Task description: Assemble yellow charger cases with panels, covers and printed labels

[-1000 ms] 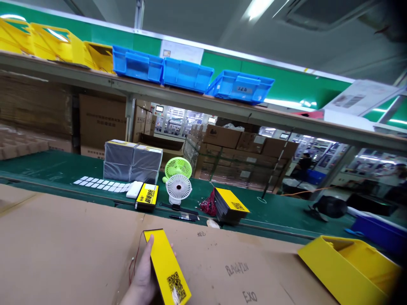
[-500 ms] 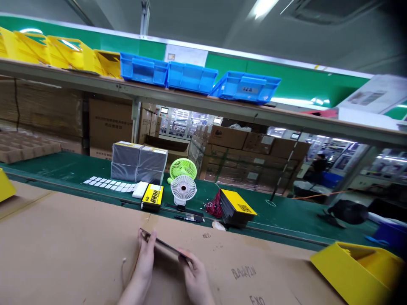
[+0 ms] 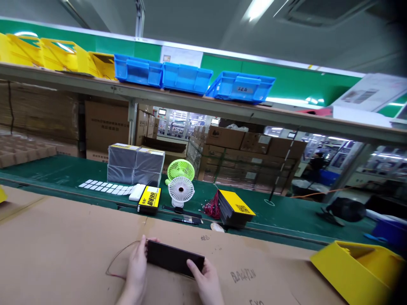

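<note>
A flat black rectangular panel (image 3: 173, 257) is held above the brown cardboard sheet (image 3: 79, 250), its dark face turned toward me. My left hand (image 3: 137, 262) grips its left end, with the thumb at the edge and part of the fingers behind it. At the right end, my right hand (image 3: 206, 277) has its thumb on the dark face and its fingers behind. A thin reddish wire (image 3: 111, 264) loops out on the left, beside my left hand.
Beyond the cardboard stand a yellow-black box (image 3: 149, 199), white fan (image 3: 181, 189), green fan (image 3: 184, 167), red wires (image 3: 212, 207) and a stack of yellow-topped boxes (image 3: 235, 205). A yellow bin (image 3: 352, 271) is at right. Blue bins (image 3: 187, 78) line the shelf above.
The panel has turned from nearly edge-on to showing its broad dark face. Both hands have shifted with it, and the wire loop now shows more at left. The view has moved slightly.
</note>
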Demonstrator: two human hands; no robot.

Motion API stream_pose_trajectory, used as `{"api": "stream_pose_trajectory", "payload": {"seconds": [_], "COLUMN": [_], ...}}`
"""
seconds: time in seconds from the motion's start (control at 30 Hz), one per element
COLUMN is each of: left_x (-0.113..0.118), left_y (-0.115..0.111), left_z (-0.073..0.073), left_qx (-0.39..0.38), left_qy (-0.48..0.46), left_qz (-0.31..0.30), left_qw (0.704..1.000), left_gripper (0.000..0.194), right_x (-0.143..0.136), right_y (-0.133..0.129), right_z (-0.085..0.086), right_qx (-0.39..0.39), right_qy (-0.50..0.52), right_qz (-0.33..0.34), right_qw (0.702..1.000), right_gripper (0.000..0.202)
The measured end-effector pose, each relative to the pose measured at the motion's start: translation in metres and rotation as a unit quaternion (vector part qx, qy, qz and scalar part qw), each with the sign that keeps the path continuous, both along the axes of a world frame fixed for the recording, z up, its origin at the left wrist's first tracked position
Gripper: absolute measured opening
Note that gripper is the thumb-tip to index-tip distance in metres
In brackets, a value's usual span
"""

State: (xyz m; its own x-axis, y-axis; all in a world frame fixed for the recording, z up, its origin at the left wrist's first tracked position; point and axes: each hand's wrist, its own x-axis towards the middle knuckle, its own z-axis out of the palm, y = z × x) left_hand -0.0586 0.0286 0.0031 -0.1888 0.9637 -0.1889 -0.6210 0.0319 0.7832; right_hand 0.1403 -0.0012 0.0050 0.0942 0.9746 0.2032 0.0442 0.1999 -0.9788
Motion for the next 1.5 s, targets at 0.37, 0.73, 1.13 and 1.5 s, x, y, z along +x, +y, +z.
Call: {"api": "stream_pose_trajectory", "payload": {"seconds": [0.37,0.73,1.13,1.5], "left_x": [0.003,0.003,0.003,0.005], "left_y": [0.01,0.014,0.013,0.013], "left_z": [-0.014,-0.024,-0.018,-0.014], "left_qx": [-0.008,0.0,-0.013,-0.043], "left_qy": [-0.043,-0.065,-0.107,-0.115], "left_qz": [0.015,0.029,0.024,0.032], "left_qw": [0.999,0.997,0.994,0.992], "left_gripper": [0.032,0.032,0.011,0.012], "right_x": [0.011,0.01,0.011,0.012], "right_y": [0.009,0.011,0.012,0.013], "right_z": [-0.018,-0.015,-0.02,-0.018], "right_qx": [-0.039,-0.037,-0.033,-0.035], "right_qy": [0.009,0.01,0.003,-0.008], "right_qz": [0.027,0.015,0.012,-0.003], "right_qw": [0.999,0.999,0.999,0.999], "right_gripper": [0.039,0.039,0.041,0.041]}}
